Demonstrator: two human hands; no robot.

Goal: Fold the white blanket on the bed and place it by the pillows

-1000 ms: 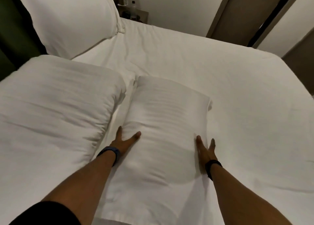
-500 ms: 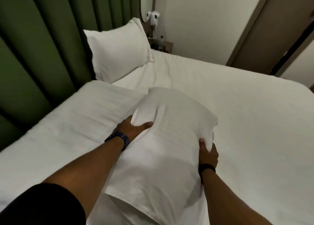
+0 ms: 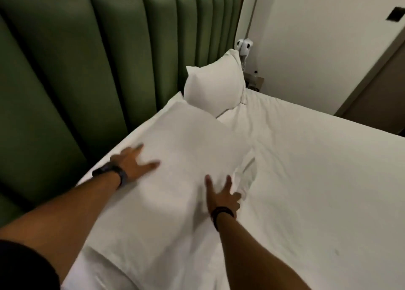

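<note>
Bed point(image 3: 306, 180): blurred hands hide blanket point(image 3: 179, 158).

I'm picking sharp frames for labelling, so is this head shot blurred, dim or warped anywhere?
In the head view, motion blur smears the left hand and the folded blanket; the right hand is softer too. Lighting is dim and flat, with no glare on the sheet. The wide lens splays the green headboard panels and tilts the wall. The far pillow reads fairly clear.

Green padded headboard point(image 3: 87, 70), white wall point(image 3: 317, 37)
</note>
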